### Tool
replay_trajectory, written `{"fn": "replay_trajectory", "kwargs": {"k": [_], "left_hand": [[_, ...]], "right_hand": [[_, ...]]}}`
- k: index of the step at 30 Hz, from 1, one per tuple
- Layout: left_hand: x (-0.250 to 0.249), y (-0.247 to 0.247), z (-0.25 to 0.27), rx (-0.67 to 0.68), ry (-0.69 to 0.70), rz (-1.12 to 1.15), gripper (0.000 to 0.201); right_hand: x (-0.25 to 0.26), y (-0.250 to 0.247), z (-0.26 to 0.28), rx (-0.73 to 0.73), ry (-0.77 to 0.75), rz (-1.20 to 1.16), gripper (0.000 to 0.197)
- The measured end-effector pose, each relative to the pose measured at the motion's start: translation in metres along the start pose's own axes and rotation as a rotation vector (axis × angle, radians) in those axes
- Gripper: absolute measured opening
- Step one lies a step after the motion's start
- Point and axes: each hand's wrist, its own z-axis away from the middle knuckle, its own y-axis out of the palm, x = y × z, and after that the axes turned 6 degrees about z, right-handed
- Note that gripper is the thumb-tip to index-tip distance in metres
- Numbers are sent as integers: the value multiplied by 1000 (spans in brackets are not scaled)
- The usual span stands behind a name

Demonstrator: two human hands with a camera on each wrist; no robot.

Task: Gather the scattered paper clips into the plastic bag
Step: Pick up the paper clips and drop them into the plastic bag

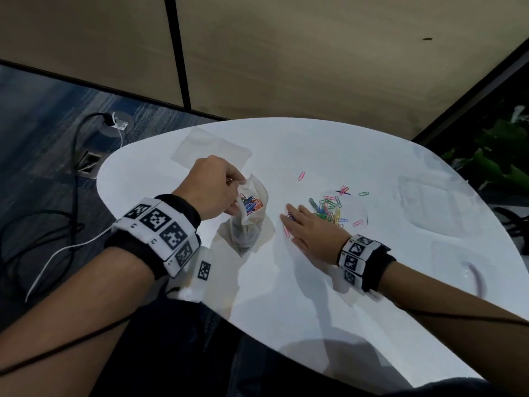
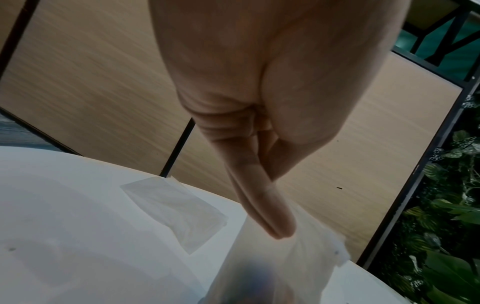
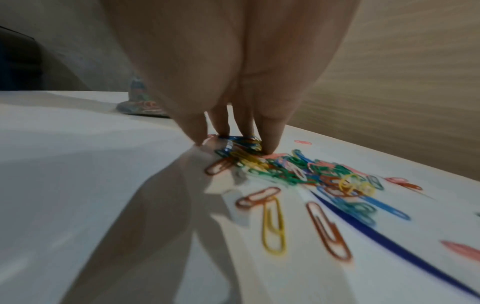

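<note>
A clear plastic bag (image 1: 252,224) stands on the white table (image 1: 286,296), with coloured paper clips (image 1: 251,203) showing in its open mouth. My left hand (image 1: 239,186) pinches the bag's rim between thumb and fingers (image 2: 275,222), holding the bag (image 2: 298,267) up. A pile of coloured paper clips (image 1: 329,209) lies to the right. My right hand (image 1: 292,217) lies low over the pile's left edge. Its fingertips (image 3: 270,144) press on a bunch of clips (image 3: 241,142), with more clips (image 3: 298,170) spread behind them. The bag (image 3: 140,102) shows beyond.
A flat empty bag (image 1: 211,149) lies behind my left hand. Two more clear pouches (image 1: 423,202) lie on the table's right side. Stray clips, one pink (image 1: 301,176) and one green (image 1: 363,193), lie apart from the pile. Cables (image 1: 74,156) run across the floor on the left, plants (image 1: 501,156) on the right.
</note>
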Motion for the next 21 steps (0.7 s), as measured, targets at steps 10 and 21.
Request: {"fn": "replay_trajectory", "kwargs": {"k": [10,21], "left_hand": [[-9,8,3,39,-6,-6,21],[-21,24,6,77,40,-33,23]], "right_hand": [[-31,-22,5,-96,335,-286,21],[11,-115,10,-522,376,-1321,16]]}}
